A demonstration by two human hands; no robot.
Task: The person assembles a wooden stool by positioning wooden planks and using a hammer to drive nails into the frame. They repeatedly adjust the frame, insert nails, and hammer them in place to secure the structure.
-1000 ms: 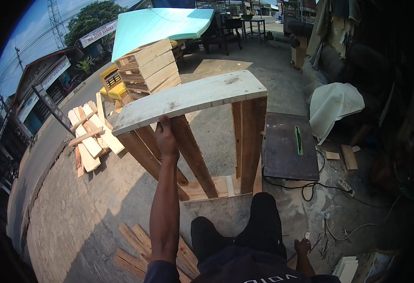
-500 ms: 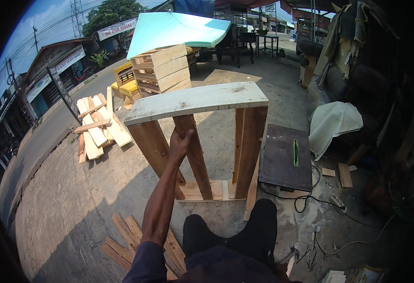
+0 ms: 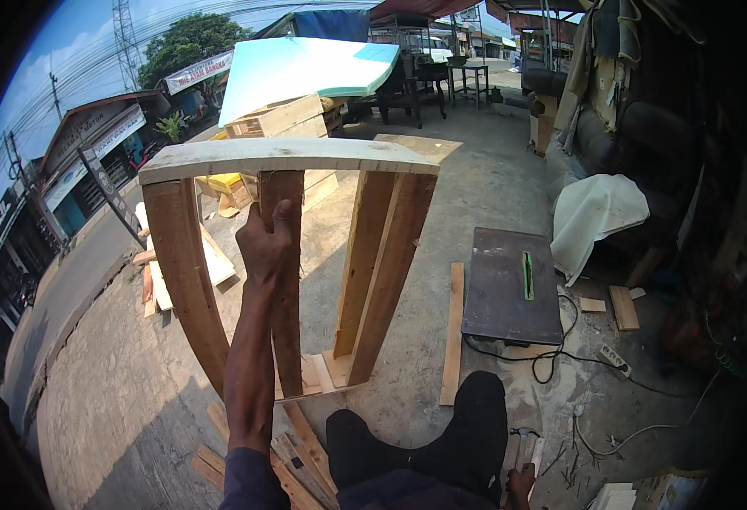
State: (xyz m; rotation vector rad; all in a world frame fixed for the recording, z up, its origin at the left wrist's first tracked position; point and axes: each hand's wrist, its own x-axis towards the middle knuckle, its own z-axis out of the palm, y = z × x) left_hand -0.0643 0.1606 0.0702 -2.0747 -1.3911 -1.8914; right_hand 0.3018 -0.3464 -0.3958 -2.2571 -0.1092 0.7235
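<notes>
Grip, left hand [image 3: 267, 242]: wrapped round the middle upright [image 3: 288, 331] with no gap, thumb along its near face, a little below the pale top board [image 3: 297, 156].
Wooden frame [image 3: 182, 246]: ahead and slightly left of the knees, tall and leaning; whether its lower board [image 3: 312, 384] meets the floor, I cannot tell.
Balance: one hand near the top probably lets the foot swing, so a wrist kept in line with the post should steady it.
Right posts [image 3: 390, 263]: well apart from that hand; their unsupported side likely wants to twist, so a firm squeeze helps.
Right hand [image 3: 519, 484]: down beside the right knee, fingers curled about a hammer [image 3: 531, 450]; best kept low, clear of the woodwork.
Footing: planks [image 3: 314, 446] near the frame's foot, a narrow board [image 3: 452, 331] right of it; both could snag a low edge.
Dark-topped bench [image 3: 497, 280]: beyond that board, worth a wide berth.
</notes>
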